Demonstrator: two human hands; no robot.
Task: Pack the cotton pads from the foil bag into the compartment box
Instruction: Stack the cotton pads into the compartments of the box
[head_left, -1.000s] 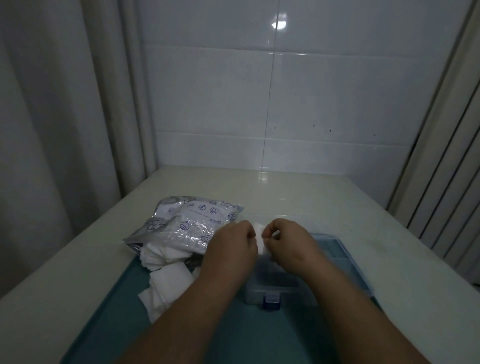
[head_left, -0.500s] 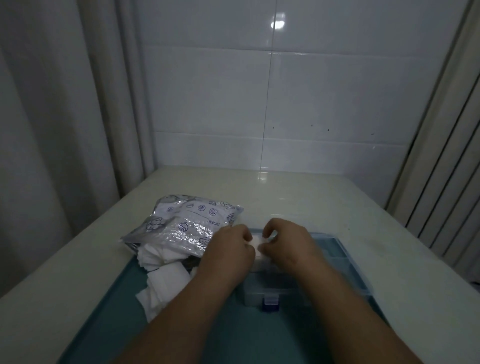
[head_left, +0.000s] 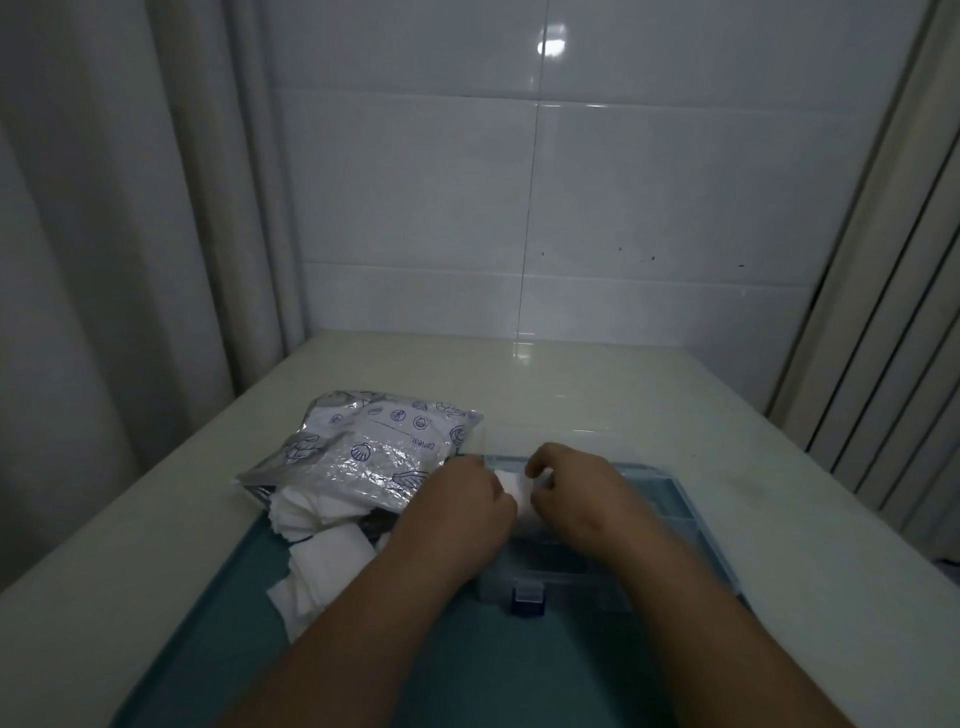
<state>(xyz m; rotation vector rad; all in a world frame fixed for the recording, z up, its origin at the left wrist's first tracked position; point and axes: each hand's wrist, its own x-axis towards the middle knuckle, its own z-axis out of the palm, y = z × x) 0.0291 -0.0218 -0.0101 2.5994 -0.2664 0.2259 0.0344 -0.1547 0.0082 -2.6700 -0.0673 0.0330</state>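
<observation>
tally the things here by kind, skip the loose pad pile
silver printed foil bag: 1
clear plastic compartment box: 1
flat teal tray: 1
white cotton pad pinched between the hands: 1
bare hands: 2, left hand and right hand
total: 6

Home bathroom or utility corner, glossy white wall tiles (head_left: 649, 197), pale curtain (head_left: 104, 234) at left, cream bench (head_left: 597, 384)

The crinkled silver foil bag (head_left: 363, 452) carries dark blue shell prints. White cotton pads (head_left: 322, 545) lie on a teal mat (head_left: 218, 649). The clear plastic compartment box (head_left: 670, 499) has a blue latch (head_left: 528, 598).
</observation>
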